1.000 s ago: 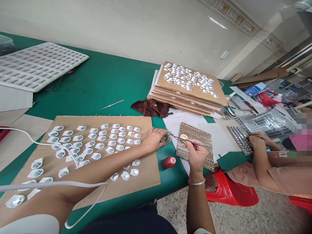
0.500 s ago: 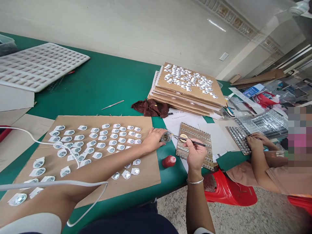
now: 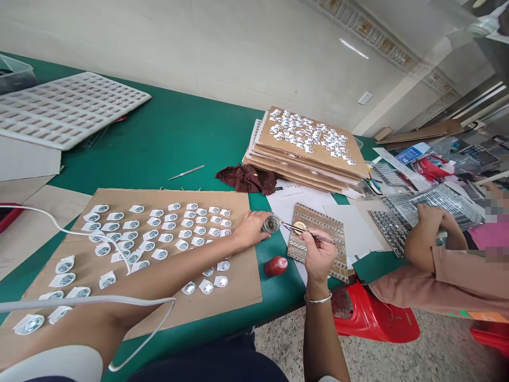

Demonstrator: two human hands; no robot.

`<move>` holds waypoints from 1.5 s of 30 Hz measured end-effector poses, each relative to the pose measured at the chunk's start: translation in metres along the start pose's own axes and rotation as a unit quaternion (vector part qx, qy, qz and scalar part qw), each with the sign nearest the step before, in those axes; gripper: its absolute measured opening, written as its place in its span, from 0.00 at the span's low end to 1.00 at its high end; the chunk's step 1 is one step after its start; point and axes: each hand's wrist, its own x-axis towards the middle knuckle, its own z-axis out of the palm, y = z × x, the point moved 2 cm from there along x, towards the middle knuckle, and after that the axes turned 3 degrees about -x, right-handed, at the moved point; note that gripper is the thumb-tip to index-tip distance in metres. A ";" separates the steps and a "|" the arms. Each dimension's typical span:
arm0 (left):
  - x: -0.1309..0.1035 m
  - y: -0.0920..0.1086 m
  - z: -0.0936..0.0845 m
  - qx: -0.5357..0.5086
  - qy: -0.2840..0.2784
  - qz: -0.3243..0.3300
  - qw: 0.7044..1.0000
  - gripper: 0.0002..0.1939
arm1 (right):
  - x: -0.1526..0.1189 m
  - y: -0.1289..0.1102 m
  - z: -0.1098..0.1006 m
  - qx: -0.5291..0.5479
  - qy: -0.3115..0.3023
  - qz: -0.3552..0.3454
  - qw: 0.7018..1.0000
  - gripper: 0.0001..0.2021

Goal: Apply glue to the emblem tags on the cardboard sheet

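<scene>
My left hand (image 3: 251, 229) curls around a small clear glass jar (image 3: 271, 224) at the right edge of a cardboard sheet (image 3: 238, 289). Between the fingers of my right hand (image 3: 320, 253) is a slim pair of dark tweezers (image 3: 308, 232), its tips pointing left at the jar's rim. Under that hand lies a brown board (image 3: 338, 239) with rows of small metal rings. A round gold piece (image 3: 299, 227) rests on the board, partly behind the tweezers. Close by, a red squeeze bottle (image 3: 275, 266) lies on the green table.
Many white-tabbed silver discs (image 3: 161, 254) cover the cardboard. White cables (image 3: 119, 249) cross my left arm. Behind are a brown cloth (image 3: 247, 179), other tweezers (image 3: 186, 172), stacked cardboard (image 3: 302, 154) and a white slotted tray (image 3: 71, 109). At right, a co-worker's arms (image 3: 427, 233) reach over metal trays.
The tweezers and my right hand have shifted slightly, with the tips still by the jar. My left hand stays at the jar. The co-worker's hands have moved away from the near board towards the silver tray.
</scene>
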 end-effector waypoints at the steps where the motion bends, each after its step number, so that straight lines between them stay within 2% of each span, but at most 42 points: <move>1: 0.001 0.000 -0.001 -0.004 -0.003 -0.006 1.000 0.30 | 0.000 0.000 0.000 0.005 0.000 -0.005 1.000 0.09; 10: 0.004 -0.004 -0.011 0.000 -0.027 -0.065 0.998 0.30 | 0.004 -0.007 0.005 0.011 -0.024 -0.063 0.998 0.07; 14: -0.002 -0.009 -0.030 0.014 -0.040 -0.091 0.995 0.36 | 0.006 -0.008 0.007 -0.008 -0.053 -0.129 0.990 0.05; 16: -0.005 -0.007 -0.045 0.016 -0.034 -0.103 0.994 0.31 | 0.007 -0.012 0.009 -0.024 -0.070 -0.179 0.981 0.06; 18: -0.006 -0.001 -0.059 0.014 -0.004 -0.086 0.996 0.19 | 0.007 -0.018 0.011 -0.048 -0.085 -0.227 0.969 0.07; 20: -0.005 0.009 -0.069 0.018 0.043 -0.031 0.998 0.09 | 0.006 -0.025 0.012 -0.068 -0.105 -0.267 0.955 0.09; 21: -0.004 0.014 -0.071 0.027 0.064 0.004 0.998 0.07 | 0.006 -0.029 0.013 -0.076 -0.116 -0.284 0.949 0.10; 24: -0.002 0.027 -0.069 0.081 0.094 0.098 0.987 0.07 | 0.003 -0.037 0.015 -0.109 -0.150 -0.328 0.926 0.10; 27: -0.003 0.034 -0.061 0.124 0.099 0.139 0.977 0.07 | 0.001 -0.043 0.016 -0.149 -0.173 -0.359 0.905 0.09; 36: -0.004 0.034 -0.049 0.135 0.111 0.108 0.979 0.05 | -0.003 -0.053 0.018 -0.219 -0.185 -0.418 0.862 0.09; 45: -0.002 0.034 -0.044 0.124 0.117 0.082 0.982 0.05 | -0.005 -0.052 0.020 -0.232 -0.204 -0.424 0.851 0.08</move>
